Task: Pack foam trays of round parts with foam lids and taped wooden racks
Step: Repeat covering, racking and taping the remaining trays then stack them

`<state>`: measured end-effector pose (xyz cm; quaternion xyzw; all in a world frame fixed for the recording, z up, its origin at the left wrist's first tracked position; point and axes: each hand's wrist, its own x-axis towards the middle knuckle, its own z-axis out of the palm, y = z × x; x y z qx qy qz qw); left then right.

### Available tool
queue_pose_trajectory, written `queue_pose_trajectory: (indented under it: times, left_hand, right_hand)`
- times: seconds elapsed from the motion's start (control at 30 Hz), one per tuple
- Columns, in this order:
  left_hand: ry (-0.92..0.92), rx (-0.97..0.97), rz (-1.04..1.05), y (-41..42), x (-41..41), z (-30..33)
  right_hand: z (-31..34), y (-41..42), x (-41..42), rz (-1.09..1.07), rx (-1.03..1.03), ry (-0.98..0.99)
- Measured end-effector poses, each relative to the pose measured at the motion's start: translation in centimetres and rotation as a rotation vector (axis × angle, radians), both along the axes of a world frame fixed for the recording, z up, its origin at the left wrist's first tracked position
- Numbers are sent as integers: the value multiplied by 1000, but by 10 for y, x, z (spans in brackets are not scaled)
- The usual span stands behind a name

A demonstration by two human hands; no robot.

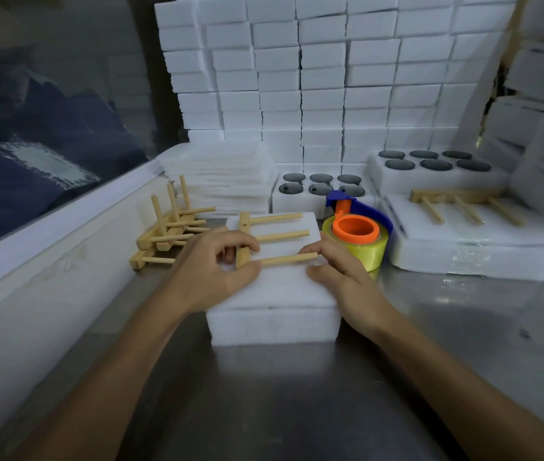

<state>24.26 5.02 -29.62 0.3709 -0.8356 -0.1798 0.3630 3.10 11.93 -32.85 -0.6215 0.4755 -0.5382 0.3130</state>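
Note:
A closed white foam box (pixel 274 322) with a foam lid (pixel 280 284) stands on the metal table in front of me. A wooden rack (pixel 272 237) with three dowels lies flat on the lid. My left hand (pixel 212 264) grips the rack's base bar at its near end. At the other side, my right hand (pixel 337 271) pinches the tip of the nearest dowel. A tape dispenser (pixel 359 232), blue with an orange core and yellow tape, stands just right of the box.
Several loose wooden racks (pixel 167 232) lie piled at the left. Thin foam lids (pixel 220 176) are stacked behind. Two open foam trays (pixel 320 201) (pixel 437 179) hold dark round parts. Another rack (pixel 463 202) rests on foam at right. Foam boxes (pixel 324 78) wall the back.

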Motion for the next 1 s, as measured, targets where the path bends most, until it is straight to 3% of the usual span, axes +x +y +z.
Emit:
queue_pose_trajectory:
  times: [0.23,0.4,0.53,0.67,0.73,0.83,1.0]
  left_hand:
    - [86,79,24,0,-5,-1]
    - [84,101,21,1,-6,-2]
    - [88,106,19,-1,-4,-4]
    - [83,114,33,-3,-4,-6]
    - [83,115,41,-4,-3,-7]
    - [70,121,52,-4,-3,-7]
    - [55,128,49,-4,-2,-6]
  right_hand:
    - [10,4,-3,-5,28,115]
    - [34,-15,-30,-459,-15,178]
    - [63,-59,-67,-695,124,535]
    - [71,-94,-91,-618,486,1023]
    - [65,-106,-91,-548,574,1167]
    - [54,-117,-93,-561,505,1231]
    - [67,-113,-97,-593,353,1140]
